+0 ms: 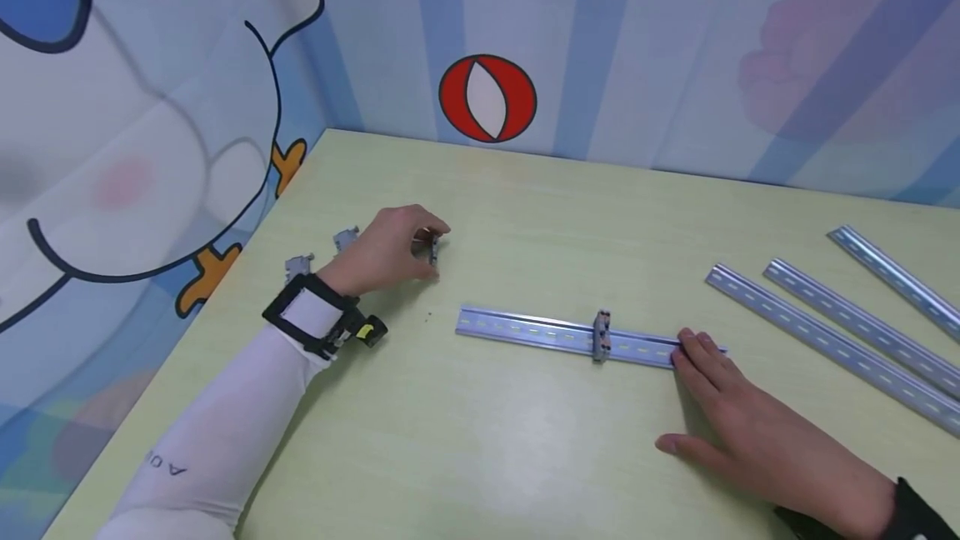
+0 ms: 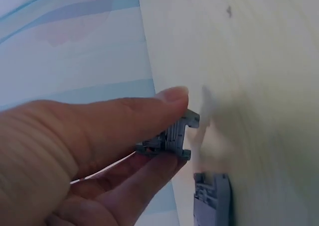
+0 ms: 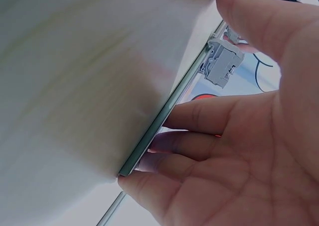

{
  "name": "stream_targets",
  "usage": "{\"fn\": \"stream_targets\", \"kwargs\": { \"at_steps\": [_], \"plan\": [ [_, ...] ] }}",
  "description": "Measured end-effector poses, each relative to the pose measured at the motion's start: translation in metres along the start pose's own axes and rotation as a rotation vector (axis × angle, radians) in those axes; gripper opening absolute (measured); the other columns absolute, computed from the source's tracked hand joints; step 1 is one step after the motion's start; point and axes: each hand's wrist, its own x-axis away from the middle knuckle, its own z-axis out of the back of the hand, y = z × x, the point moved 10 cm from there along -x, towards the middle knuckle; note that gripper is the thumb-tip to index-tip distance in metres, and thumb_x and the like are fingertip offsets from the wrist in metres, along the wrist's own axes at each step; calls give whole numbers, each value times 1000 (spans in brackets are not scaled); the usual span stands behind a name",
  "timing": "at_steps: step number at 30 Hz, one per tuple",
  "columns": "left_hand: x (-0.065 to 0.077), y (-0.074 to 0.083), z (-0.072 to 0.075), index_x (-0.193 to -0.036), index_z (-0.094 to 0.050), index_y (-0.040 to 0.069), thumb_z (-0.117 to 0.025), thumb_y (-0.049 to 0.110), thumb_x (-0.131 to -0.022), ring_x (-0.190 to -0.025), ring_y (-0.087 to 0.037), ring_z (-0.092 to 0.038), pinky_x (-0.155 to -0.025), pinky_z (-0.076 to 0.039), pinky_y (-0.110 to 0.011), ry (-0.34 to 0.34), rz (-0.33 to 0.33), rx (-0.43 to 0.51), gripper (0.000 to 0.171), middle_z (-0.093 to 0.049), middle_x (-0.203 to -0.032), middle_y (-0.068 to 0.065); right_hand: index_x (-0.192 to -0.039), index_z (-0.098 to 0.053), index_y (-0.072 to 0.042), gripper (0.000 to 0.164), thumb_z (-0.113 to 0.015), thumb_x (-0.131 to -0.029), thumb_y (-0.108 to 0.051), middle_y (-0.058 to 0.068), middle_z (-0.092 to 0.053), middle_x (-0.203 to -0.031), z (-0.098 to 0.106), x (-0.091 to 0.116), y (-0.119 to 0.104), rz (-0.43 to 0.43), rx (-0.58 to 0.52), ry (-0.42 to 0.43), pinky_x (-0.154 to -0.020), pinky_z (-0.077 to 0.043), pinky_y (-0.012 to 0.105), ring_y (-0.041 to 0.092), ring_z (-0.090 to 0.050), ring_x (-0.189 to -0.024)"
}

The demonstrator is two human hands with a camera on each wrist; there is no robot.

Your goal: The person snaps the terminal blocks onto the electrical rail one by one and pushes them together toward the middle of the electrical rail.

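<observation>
My left hand (image 1: 378, 250) pinches a small grey DIN-rail terminal block (image 2: 175, 136) between thumb and fingers, a little above the table. In front of me lies a slotted metal DIN rail (image 1: 525, 332). Another grey terminal block (image 1: 602, 336) sits upright across that rail, right of its middle. At the rail's right end rests my right hand (image 1: 772, 432), its fingers nearly straight and touching the metal, the thumb spread apart. The right wrist view shows the fingertips along the rail's edge (image 3: 164, 111), with the mounted block (image 3: 222, 64) beyond them.
Two more grey terminal blocks (image 1: 347, 237) (image 1: 298, 267) lie on the table by the left wrist. Three loose DIN rails (image 1: 825, 340) lie slanted at the right. A printed wall panel (image 1: 637, 65) borders the table's back and left. Tiny dark specks dot the tabletop.
</observation>
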Motion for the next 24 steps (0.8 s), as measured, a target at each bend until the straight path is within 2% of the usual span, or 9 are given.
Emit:
{"fn": "stream_targets", "kwargs": {
  "at_steps": [5, 11, 18, 24],
  "plan": [
    [4, 9, -2, -127, -63, 7, -86, 14, -73, -110, -19, -63, -93, -52, -35, -44, 2, 80, 59, -62, -121, -6, -148, -30, 7, 102, -53, -86, -70, 24, -15, -159, -1, -1, 0, -1, 2, -7, -104, -35, 59, 43, -22, -144],
    [10, 26, -4, -124, -63, 7, -87, 12, -72, -111, -19, -64, -91, -53, -33, -89, -19, 128, 57, -62, -119, -6, -148, -30, 7, 102, -54, -85, -70, 24, -16, -159, -1, -1, 1, -3, 7, -9, -104, -35, 59, 43, -22, -143],
    [20, 47, -8, -114, -63, 7, -87, 7, -71, -106, -18, -64, -89, -54, -31, -138, -84, 117, 49, -61, -108, -3, -149, -29, 7, 102, -53, -86, -70, 23, -15, -160, -1, -2, 2, -7, -5, -14, -104, -35, 59, 42, -20, -144],
    [30, 58, -19, -109, -63, 7, -87, 8, -70, -98, -15, -64, -85, -55, -29, -165, -105, 47, 46, -61, -106, -3, -149, -29, 6, 102, -53, -86, -70, 23, -14, -160, -1, -1, 1, -6, -15, -13, -104, -35, 59, 42, -19, -145]
  ]
}}
